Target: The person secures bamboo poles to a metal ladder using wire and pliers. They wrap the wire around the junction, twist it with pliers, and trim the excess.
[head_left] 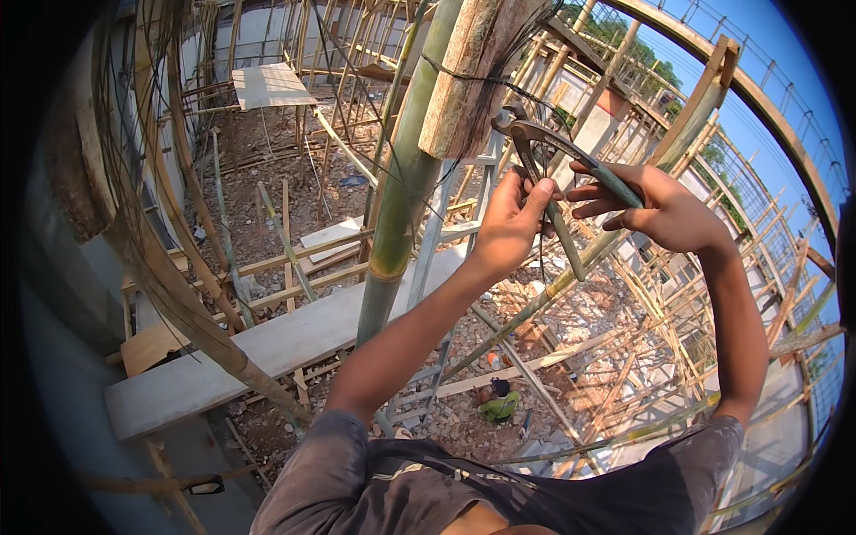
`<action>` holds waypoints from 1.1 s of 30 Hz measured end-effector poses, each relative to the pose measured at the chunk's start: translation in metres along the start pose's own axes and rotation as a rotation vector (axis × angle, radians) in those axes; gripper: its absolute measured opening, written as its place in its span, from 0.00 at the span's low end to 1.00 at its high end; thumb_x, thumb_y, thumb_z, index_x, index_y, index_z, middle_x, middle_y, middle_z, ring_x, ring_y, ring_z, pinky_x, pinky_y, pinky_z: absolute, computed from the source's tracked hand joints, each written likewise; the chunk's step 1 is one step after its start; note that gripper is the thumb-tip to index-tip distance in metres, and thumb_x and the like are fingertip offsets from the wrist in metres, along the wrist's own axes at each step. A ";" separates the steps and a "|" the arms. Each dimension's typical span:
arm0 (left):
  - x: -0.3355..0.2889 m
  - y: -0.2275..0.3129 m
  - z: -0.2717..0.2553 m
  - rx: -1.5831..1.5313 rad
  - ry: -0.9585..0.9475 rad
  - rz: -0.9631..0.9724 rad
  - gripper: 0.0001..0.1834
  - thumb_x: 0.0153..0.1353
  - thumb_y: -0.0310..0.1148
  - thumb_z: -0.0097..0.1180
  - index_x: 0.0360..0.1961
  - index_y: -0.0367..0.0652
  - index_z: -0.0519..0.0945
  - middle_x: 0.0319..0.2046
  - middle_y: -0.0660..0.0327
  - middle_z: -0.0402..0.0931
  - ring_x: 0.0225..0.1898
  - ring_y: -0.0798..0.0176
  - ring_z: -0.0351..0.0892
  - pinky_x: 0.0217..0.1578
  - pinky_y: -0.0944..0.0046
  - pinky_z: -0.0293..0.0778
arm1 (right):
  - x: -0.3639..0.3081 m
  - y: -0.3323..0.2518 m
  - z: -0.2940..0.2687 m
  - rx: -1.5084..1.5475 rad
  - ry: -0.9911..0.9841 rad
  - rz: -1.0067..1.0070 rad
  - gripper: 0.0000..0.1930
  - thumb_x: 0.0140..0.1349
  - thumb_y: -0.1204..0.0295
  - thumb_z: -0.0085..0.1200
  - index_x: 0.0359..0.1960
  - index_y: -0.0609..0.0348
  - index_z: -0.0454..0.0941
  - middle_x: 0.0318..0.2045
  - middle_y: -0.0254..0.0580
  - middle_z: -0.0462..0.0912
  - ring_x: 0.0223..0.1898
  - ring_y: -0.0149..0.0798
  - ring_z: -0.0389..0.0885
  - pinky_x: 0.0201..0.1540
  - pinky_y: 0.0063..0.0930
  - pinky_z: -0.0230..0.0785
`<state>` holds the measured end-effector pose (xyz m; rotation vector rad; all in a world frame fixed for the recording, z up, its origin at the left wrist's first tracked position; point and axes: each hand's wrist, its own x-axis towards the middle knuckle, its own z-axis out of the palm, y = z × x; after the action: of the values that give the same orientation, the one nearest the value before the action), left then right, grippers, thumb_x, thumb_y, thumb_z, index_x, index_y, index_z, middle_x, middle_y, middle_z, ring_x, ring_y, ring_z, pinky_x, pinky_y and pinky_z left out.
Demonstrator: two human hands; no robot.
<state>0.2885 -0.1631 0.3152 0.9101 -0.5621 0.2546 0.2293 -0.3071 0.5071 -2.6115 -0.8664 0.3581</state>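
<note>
A pair of pincers (pixel 535 132) with its handles spread wide is held up in front of me, jaws toward the wooden post. My right hand (pixel 664 207) has its fingers round the upper handle. Near the pivot, my left hand (pixel 510 227) closes on the other handle, whose end sticks out below the thumb. Thin dark wire hangs beside the left fingers; whether they also pinch it is hard to see. A dark wire tie (pixel 464 75) wraps the rough wooden post (pixel 465 98), which lies against an upright green bamboo pole (pixel 392 227).
Metal ladder legs (pixel 430 241) stand just behind the bamboo. A long pale plank (pixel 259 352) runs below on the left, near bent poles (pixel 209 312). Down on the rubble floor is a person in green (pixel 499 408). Bamboo scaffolding (pixel 660 303) crowds the right side.
</note>
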 end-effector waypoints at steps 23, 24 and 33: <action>0.063 0.014 0.026 -0.692 -0.073 0.319 0.17 0.76 0.50 0.43 0.46 0.47 0.72 0.30 0.69 0.67 0.25 0.77 0.62 0.23 0.77 0.64 | -0.116 0.113 0.141 1.187 0.885 -0.684 0.23 0.41 0.87 0.52 0.42 0.54 0.70 0.75 0.63 0.47 0.75 0.72 0.40 0.70 0.78 0.46; 0.063 0.015 0.023 -0.749 -0.126 0.273 0.17 0.76 0.49 0.43 0.46 0.48 0.72 0.30 0.70 0.66 0.25 0.78 0.61 0.22 0.77 0.63 | -0.120 0.113 0.140 1.163 0.918 -0.688 0.24 0.41 0.88 0.52 0.43 0.54 0.70 0.75 0.63 0.46 0.75 0.72 0.39 0.70 0.79 0.46; 0.061 0.017 0.020 -1.858 -0.855 -0.237 0.09 0.73 0.40 0.49 0.39 0.52 0.79 0.24 0.74 0.73 0.19 0.77 0.65 0.19 0.76 0.68 | -0.087 0.097 0.129 0.826 1.011 -0.320 0.34 0.47 0.85 0.47 0.62 0.66 0.69 0.68 0.60 0.65 0.64 0.57 0.72 0.61 0.48 0.75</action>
<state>0.3247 -0.1704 0.3704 -0.8205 -1.1000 -0.8541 0.1670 -0.3989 0.3609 -1.5118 -0.5511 -0.5518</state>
